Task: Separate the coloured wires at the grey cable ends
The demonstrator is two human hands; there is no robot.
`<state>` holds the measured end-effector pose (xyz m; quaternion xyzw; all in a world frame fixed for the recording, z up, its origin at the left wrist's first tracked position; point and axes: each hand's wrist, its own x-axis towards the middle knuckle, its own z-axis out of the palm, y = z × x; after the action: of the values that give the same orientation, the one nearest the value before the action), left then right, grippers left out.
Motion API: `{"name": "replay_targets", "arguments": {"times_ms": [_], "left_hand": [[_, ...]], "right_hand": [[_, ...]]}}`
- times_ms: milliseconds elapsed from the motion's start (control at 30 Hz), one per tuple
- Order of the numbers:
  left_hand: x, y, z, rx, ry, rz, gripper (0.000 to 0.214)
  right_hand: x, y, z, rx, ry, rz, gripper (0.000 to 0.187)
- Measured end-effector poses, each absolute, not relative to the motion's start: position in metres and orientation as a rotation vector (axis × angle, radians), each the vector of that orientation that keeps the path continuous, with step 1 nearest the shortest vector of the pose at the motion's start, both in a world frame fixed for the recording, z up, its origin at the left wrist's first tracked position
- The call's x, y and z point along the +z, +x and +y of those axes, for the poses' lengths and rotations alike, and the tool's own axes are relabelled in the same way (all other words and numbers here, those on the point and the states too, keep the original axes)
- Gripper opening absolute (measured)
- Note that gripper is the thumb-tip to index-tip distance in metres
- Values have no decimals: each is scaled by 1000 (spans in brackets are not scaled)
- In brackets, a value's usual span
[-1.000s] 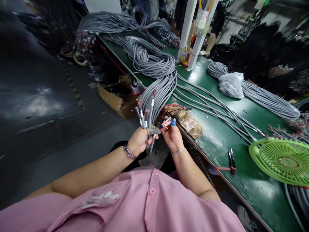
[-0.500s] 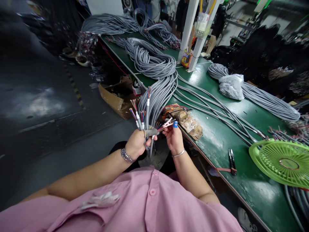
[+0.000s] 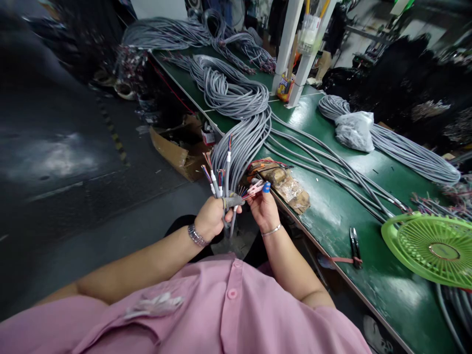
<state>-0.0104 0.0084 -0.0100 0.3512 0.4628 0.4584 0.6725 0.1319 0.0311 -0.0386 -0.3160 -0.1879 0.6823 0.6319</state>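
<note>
Left hand (image 3: 209,217): gripping grey cables (image 3: 227,171) beside the green table (image 3: 326,209). Right hand (image 3: 265,215): pinching small pink tool (image 3: 255,188) near that table's edge.

L hand (image 3: 211,216) clenched | R hand (image 3: 264,211) in pinch | both forearms (image 3: 147,256) fwd

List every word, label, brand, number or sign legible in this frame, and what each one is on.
No text can be read with certainty.
Orange-yellow packet by the post: lettering too small and blurred.
Green fan: marking on its hub too small.
Red-and-white box: any print too blurred.
White bands on the held cables: no print discernible.
</note>
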Motion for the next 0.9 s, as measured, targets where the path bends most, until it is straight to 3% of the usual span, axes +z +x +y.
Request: {"name": "replay_targets", "arguments": {"times_ms": [133,367,600,900], "left_hand": [[-11,-10,8,1036,815,1042,17],[-5,-12,0,1059,884,1056,18],[-7,-15,-13,1068,967,1107,17],[-26,-21,-17,931,1190,1047,15]], "right_hand": [[-37,131,30,1582,-712,-441,39],[-35,147,19,1784,-791,-609,64],[-19,168,10,1795,-1043,-1039,46],[-10,153,5,1577,-1109,-1298,35]]}}
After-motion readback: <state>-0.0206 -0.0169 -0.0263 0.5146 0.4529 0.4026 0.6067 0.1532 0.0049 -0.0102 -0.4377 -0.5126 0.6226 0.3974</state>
